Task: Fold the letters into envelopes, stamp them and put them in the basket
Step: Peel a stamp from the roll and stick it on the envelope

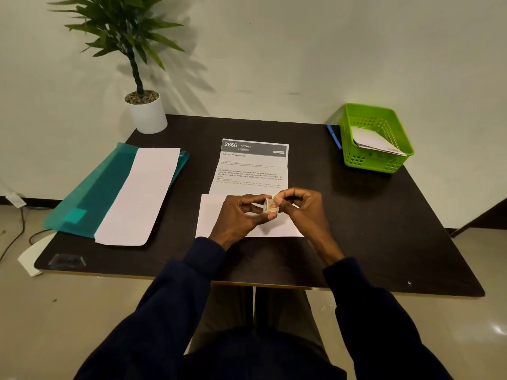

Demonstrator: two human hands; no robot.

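Nearest you, your left hand (241, 216) and right hand (306, 209) meet just above the envelope (216, 218). Both pinch the small stamp roll (270, 206) between thumb and curled fingers, and the right hand seems to be working at its free end. The envelope lies flat on the table (370, 229) under your hands, its long axis running left to right across you. The stamp could tear crooked or cling to your fingers if you peel it fast. It could also land skewed, since neither hand is pressing the envelope down. Just beyond, the letter (253, 168) lies unfolded with its long axis pointing away from you and its heading at the far end. Its near edge either touches the envelope or slips beneath it; I cannot tell which. The letter looks not yet folded in, so stamping first risks leaving it out. To your left a white sheet (140, 193) rests at an angle on a teal folder (96, 193). At the far right the green basket (367, 161) already holds paper, with a blue pen (334, 137) just beside it. A potted plant (146, 116) stands at the far left corner.
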